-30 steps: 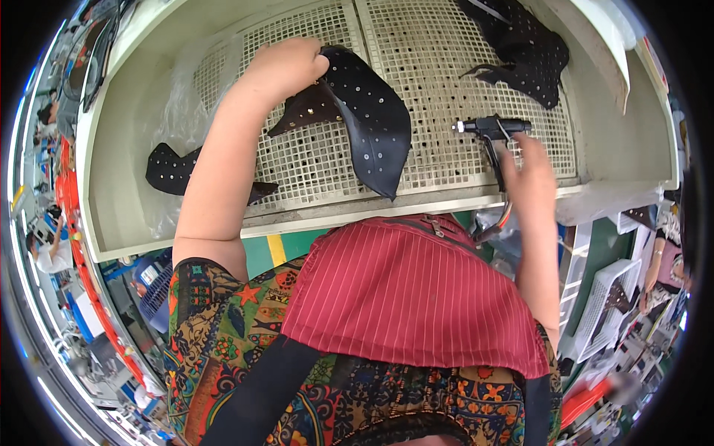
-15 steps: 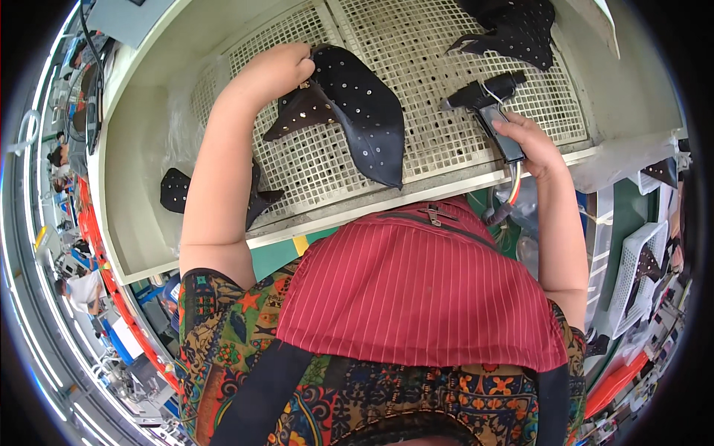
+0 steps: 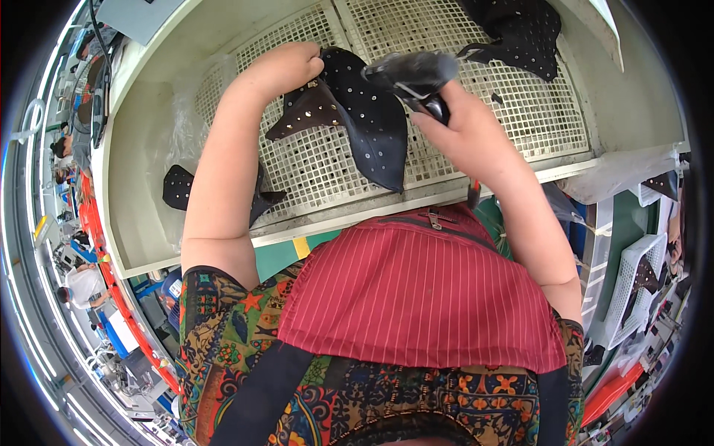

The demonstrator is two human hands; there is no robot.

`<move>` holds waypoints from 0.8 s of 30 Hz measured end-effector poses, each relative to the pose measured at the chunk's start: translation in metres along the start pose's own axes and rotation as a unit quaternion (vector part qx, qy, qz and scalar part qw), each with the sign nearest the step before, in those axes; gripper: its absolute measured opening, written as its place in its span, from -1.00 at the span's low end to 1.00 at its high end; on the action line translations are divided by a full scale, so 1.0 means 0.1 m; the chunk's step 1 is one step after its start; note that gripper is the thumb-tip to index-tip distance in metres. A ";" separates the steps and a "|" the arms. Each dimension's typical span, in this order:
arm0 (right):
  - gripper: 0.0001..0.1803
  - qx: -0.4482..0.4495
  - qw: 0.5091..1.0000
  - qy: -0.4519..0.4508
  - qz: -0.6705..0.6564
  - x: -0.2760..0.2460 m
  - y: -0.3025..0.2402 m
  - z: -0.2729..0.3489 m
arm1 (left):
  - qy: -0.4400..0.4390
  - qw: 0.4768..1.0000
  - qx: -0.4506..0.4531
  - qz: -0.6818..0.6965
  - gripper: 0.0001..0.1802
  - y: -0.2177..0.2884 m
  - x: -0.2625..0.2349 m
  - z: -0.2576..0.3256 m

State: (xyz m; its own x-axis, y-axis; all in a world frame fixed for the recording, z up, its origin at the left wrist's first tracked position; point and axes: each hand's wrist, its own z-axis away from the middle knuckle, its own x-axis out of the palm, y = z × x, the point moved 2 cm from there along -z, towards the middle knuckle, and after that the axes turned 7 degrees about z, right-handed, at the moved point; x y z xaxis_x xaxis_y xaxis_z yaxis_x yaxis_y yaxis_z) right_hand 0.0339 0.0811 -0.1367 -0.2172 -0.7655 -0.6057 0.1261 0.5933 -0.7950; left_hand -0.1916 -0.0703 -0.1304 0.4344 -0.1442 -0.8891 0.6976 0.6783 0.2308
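Note:
My left hand (image 3: 291, 65) pinches the upper left edge of a black studded piece (image 3: 372, 123), a limp, leather-like sheet dotted with small shiny studs. Its folded-over part shows a dark brown underside. The piece lies over a pale plastic grid (image 3: 439, 149) inside a shallow tray. Wrapped round the handle of a black gun-shaped tool (image 3: 413, 73), my right hand (image 3: 465, 123) holds it just above the right side of the piece. The tool is blurred by motion, its narrower end toward the piece.
Another black studded piece (image 3: 520, 37) lies at the tray's far right. A third dark piece (image 3: 178, 187) sits at the left, partly behind my left forearm. The tray's pale front rim (image 3: 312, 227) runs before me. White baskets (image 3: 632, 290) stand at the right.
My right hand has carried the gun-shaped tool leftward and up from the tray's front right to beside the studded piece. My left hand keeps its grip, almost unmoved.

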 end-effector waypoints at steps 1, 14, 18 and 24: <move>-0.58 -0.015 0.999 0.007 0.030 0.03 -0.02 -0.02 | 0.000 1.000 -0.002 0.003 -0.55 0.00 -0.01 0.01; -0.55 -0.069 0.980 0.009 0.188 0.08 -0.15 0.05 | 0.013 0.998 0.048 0.029 -0.71 -0.07 0.02 -0.16; -0.52 -0.074 0.981 0.030 0.179 0.04 -0.16 0.08 | -0.010 0.999 0.033 0.028 -0.70 -0.06 0.00 -0.21; -0.49 -0.019 0.973 -0.030 0.226 -0.09 -0.15 0.30 | -0.009 0.999 0.032 0.026 -0.69 -0.05 0.03 -0.21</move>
State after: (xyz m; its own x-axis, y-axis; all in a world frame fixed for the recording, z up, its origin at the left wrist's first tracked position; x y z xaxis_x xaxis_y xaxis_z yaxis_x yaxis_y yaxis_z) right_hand 0.0628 0.0715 -0.1202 -0.0901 -0.4359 -0.8955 0.1589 0.8813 -0.4450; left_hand -0.2061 -0.0591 -0.1427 0.4805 -0.1237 -0.8682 0.7092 0.6372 0.3016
